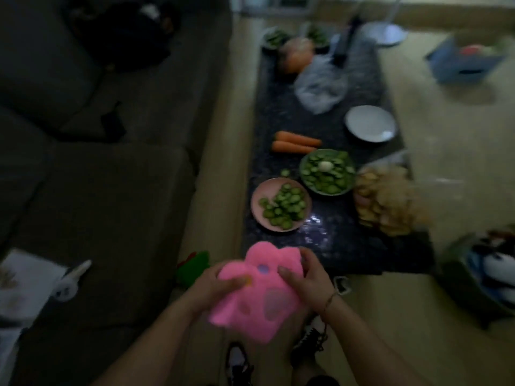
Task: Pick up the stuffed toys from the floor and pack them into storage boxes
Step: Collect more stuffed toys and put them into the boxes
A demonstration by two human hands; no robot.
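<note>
Hands, left [216, 285] and right [309, 277], grip pink stuffed toy [259, 296] between them, above the floor.

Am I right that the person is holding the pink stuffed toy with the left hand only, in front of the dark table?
Not quite: the head view shows both hands gripping the pink stuffed toy, the left hand and the right hand, in front of the dark table.
</note>
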